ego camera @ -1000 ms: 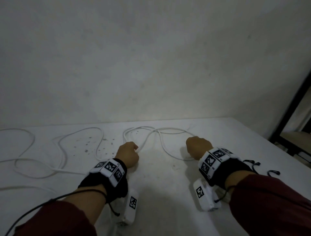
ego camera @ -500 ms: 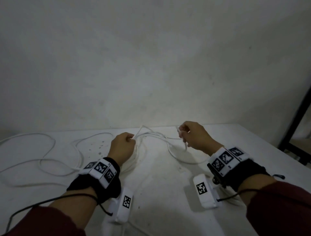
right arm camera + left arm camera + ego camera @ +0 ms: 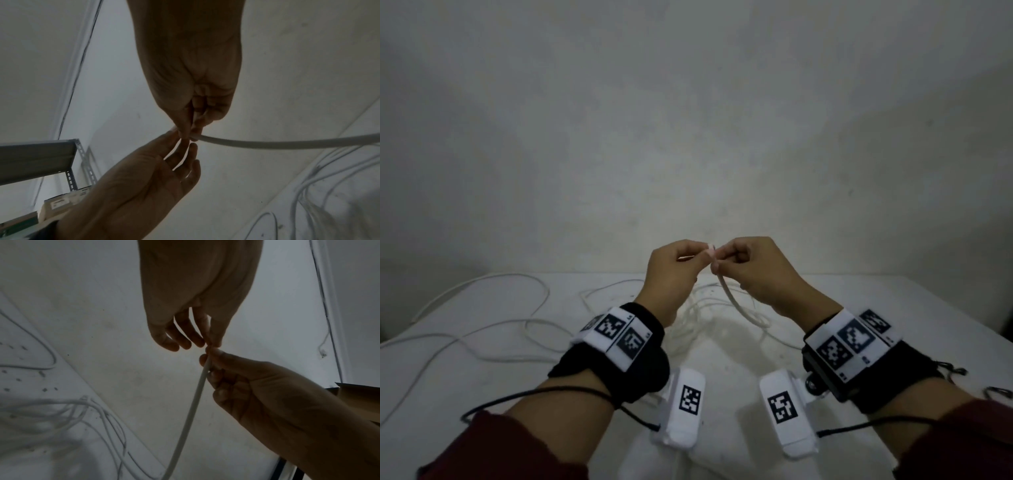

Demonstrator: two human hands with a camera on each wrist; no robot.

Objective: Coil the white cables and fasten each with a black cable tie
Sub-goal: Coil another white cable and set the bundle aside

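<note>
Compared with a second ago, both hands have lifted off the white table (image 3: 859, 308) and come together in the air, fingertips almost touching (earlier they were resting apart on the surface as fists). The right hand (image 3: 760, 274) is pinching the end of a white cable (image 3: 736, 303) between thumb and forefinger. The left hand (image 3: 674, 274) is meeting it at the same spot, its thumb and forefinger closing on the cable's tip while its other fingers are hanging loosely. From the pinch the cable is drooping down to the table, joining a loose tangle of white cables (image 3: 493, 329) lying below and to the left.
</note>
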